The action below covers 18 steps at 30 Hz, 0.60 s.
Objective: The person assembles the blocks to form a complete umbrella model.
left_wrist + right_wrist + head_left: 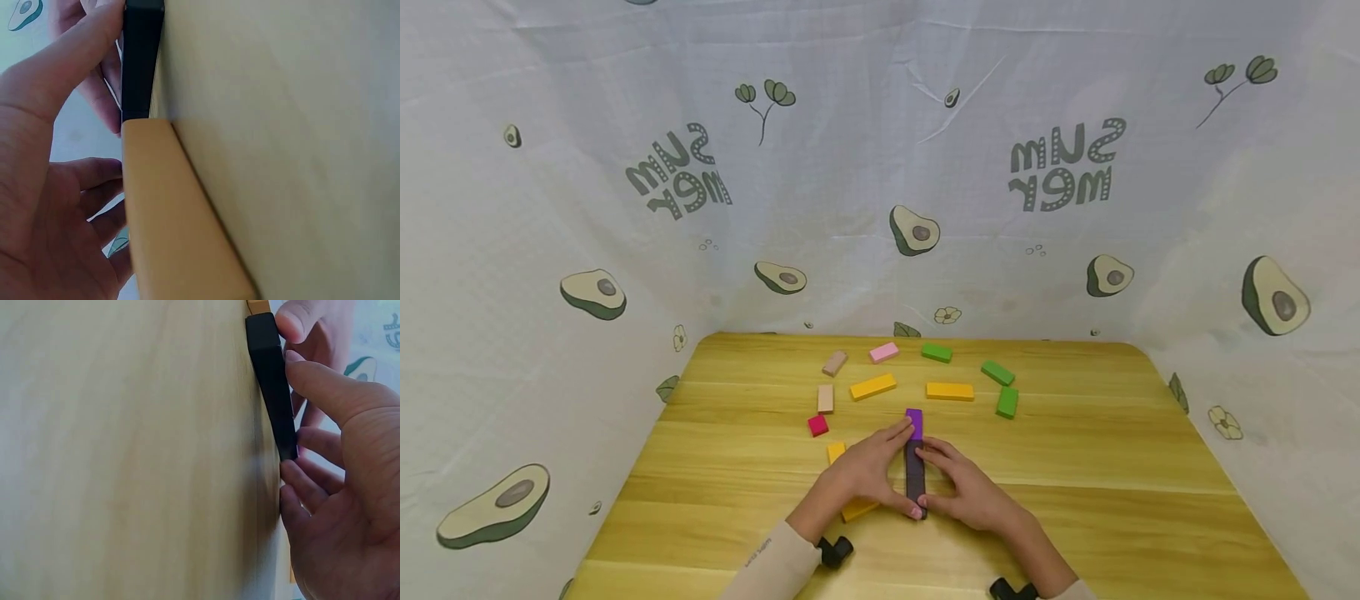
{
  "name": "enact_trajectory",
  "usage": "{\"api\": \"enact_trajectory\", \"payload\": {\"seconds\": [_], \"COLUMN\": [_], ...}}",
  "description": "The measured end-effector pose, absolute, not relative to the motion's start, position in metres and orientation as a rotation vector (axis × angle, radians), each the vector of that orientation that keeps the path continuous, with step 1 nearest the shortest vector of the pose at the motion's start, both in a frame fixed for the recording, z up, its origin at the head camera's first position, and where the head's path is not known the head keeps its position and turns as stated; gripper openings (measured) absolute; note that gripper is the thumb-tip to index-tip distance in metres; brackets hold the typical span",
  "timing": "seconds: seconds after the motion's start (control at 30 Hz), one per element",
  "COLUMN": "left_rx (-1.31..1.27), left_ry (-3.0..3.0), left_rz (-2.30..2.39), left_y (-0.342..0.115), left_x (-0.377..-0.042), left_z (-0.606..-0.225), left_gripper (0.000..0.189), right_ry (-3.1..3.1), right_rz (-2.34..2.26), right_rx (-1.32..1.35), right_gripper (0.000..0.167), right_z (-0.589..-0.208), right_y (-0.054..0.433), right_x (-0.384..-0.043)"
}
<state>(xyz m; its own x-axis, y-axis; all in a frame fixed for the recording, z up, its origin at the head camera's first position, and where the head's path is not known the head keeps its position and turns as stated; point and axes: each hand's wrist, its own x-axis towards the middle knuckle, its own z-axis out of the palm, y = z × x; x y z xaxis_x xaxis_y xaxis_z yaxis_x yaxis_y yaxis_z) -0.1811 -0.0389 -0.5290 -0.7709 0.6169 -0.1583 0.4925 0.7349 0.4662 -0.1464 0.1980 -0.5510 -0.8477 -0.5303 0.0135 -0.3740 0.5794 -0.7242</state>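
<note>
- Black bar (pixel 915 477): lower centre of the frame, long axis running up-frame, purple block (pixel 913 423) at its upper end.
- Left grip (pixel 871 468), right grip (pixel 966 490): flanking it, equally near; digits spread apart, thumbs touching the bar.

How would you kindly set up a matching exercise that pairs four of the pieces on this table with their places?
1. purple block
2. red block
3. pink block
4. dark strip

A. between the farther tan block and a green block
B. between the left hand and the right hand, at the near end of the purple piece
C. between the nearer tan block and a yellow block
D. at the strip's far end

Pairs: 1-D, 2-C, 3-A, 4-B.
</note>
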Motion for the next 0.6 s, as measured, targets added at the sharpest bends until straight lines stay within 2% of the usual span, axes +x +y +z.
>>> {"api": "enact_trajectory", "payload": {"seconds": [0.23, 0.6], "left_rx": [0.886, 0.974], "left_ry": [2.695, 2.744], "left_rz": [0.522, 0.552], "left_y": [-0.0392, -0.0386], "left_x": [-0.1841, -0.1885], "left_z": [-0.5312, -0.5368], "left_gripper": [0.126, 0.137], "right_ry": [2.593, 2.598], "right_rz": [-1.107, -1.112], "right_rx": [-0.730, -0.737], "right_gripper": [0.073, 0.074], "right_z": [-0.5508, -0.5493], "right_y": [0.1977, 0.1977], "right_x": [-0.1468, -0.1462]}}
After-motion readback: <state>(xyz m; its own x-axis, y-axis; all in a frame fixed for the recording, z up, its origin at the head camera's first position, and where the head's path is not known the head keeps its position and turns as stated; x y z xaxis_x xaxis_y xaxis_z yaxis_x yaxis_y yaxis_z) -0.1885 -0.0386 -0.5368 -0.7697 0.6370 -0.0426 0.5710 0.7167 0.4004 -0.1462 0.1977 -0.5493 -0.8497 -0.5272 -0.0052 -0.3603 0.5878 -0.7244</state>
